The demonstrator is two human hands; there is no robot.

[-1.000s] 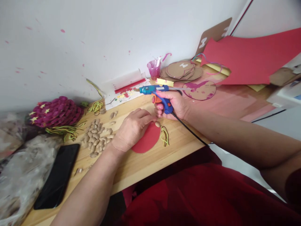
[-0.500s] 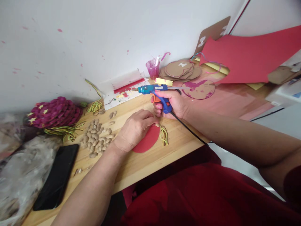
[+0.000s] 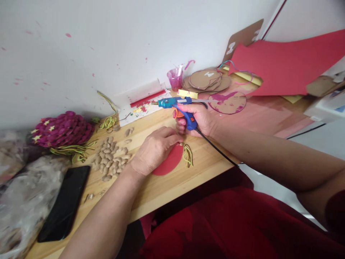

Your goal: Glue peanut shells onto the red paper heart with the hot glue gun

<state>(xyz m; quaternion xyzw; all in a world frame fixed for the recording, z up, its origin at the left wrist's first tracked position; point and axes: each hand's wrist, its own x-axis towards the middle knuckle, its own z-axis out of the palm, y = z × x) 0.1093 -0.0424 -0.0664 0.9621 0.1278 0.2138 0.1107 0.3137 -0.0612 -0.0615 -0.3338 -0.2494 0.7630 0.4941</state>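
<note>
My right hand [image 3: 201, 120] grips a blue glue gun [image 3: 178, 106] with an orange trigger, its nozzle pointing left above the wooden table [image 3: 172, 187]. Its black cord [image 3: 215, 151] runs off the table's front edge. My left hand [image 3: 153, 149] lies on a red paper disc [image 3: 168, 162], fingers curled and pressing at the disc's top edge, where a small peanut shell was seen a second ago; it is now hidden. A tuft of yellow-green threads [image 3: 188, 156] sticks out at the disc's right side.
A heap of peanut shells [image 3: 110, 158] lies left of my left hand. A black phone [image 3: 64, 203], a purple star-studded craft [image 3: 63, 127], plastic bags [image 3: 21, 201], a pink cup [image 3: 175, 79], cardboard discs [image 3: 208, 81] and red paper sheets [image 3: 288, 64] surround the spot.
My left fingers have slid over the peanut shell at the disc's top edge, covering it. The right hand with the glue gun has hardly moved.
</note>
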